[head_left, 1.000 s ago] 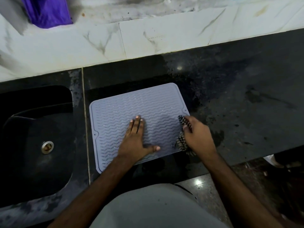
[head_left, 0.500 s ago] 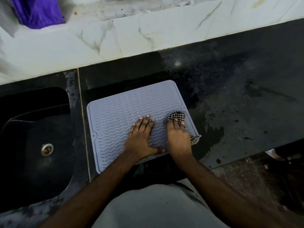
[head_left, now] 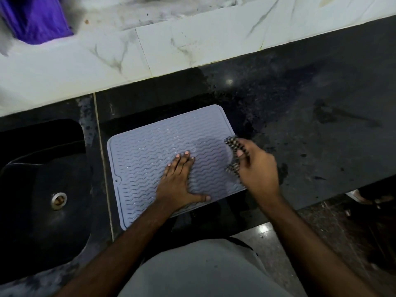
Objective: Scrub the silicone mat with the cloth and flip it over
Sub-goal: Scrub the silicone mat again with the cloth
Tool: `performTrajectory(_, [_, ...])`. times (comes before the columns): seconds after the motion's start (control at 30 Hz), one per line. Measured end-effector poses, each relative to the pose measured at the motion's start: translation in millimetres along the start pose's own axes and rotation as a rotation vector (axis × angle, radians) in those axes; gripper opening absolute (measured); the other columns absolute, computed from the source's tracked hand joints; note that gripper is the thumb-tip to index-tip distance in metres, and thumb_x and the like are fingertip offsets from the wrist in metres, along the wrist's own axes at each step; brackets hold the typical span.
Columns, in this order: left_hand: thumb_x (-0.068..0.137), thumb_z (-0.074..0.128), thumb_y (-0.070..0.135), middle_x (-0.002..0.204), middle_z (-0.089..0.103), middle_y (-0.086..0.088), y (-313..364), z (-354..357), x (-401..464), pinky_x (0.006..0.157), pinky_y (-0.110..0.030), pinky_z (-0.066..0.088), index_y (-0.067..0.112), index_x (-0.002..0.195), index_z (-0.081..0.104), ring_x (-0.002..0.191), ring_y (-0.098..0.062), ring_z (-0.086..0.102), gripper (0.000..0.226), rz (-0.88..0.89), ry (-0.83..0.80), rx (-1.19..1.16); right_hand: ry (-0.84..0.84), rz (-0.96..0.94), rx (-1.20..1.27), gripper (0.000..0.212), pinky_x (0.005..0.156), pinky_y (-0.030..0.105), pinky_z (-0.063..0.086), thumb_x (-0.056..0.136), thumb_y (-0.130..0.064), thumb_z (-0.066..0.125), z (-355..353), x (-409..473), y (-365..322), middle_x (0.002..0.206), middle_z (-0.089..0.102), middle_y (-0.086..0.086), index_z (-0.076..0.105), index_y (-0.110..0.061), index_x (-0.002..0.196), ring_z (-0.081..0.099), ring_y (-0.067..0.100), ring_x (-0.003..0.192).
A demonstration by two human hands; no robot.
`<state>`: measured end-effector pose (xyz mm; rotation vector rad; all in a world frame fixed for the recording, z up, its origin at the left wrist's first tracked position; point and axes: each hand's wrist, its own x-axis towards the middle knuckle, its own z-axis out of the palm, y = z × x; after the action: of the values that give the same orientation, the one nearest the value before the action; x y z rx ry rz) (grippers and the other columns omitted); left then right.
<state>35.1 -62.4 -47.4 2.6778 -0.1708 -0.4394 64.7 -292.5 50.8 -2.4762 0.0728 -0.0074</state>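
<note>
A grey silicone mat (head_left: 150,151) with wavy ridges lies flat on the black counter, just right of the sink. My left hand (head_left: 177,181) presses flat on its middle, fingers straight and thumb spread out. My right hand (head_left: 257,168) grips a black-and-white checked cloth (head_left: 233,155) at the mat's right edge. The cloth is bunched and partly hidden under the fingers.
A black sink (head_left: 42,189) with a metal drain (head_left: 58,200) sits to the left. The black counter (head_left: 321,136), wet and speckled, stretches to the right. A white marble ledge (head_left: 192,43) runs along the back, with a purple cloth (head_left: 36,18) at its far left.
My right hand has swept the cloth from the mat's middle right out to its right edge. My left hand stays pressed on the mat.
</note>
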Motion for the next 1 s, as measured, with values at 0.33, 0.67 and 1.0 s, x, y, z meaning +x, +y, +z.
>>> performTrajectory(0.33, [0.057,0.06,0.091,0.169,-0.01,0.012,1.2,1.2,-0.5,0.124,-0.036,-0.008,0.03,0.162,0.006,0.155,-0.011,-0.012,0.133,-0.023,-0.005,0.025,-0.228,-0.159,-0.697,0.052,0.069,0.038,0.059,0.079,-0.014,0.041,90.7,-25.0,-6.7,0.113,0.069,0.023,0.065,-0.001,0.123,0.071,0.035,0.091])
performTrajectory(0.67, [0.055,0.051,0.093,0.169,-0.01,0.011,0.0,-1.0,-1.1,0.125,-0.039,-0.005,0.028,0.162,0.004,0.155,-0.012,-0.011,0.134,0.0,-0.017,0.024,-0.294,-0.159,-0.155,0.04,0.075,0.037,0.054,0.091,-0.008,0.053,59.4,-31.9,-26.4,0.106,0.071,0.007,0.058,-0.023,0.128,0.068,0.029,0.09])
performTrajectory(1.0, [0.059,0.059,0.095,0.17,-0.013,0.003,7.0,-8.1,-1.3,0.125,-0.047,-0.005,0.024,0.162,0.0,0.155,-0.02,-0.012,0.138,0.015,-0.082,0.1,0.033,-0.022,-0.25,0.041,0.07,0.042,0.052,0.096,-0.019,0.054,-11.6,3.3,17.0,0.102,0.072,0.015,0.058,-0.029,0.135,0.067,0.038,0.087])
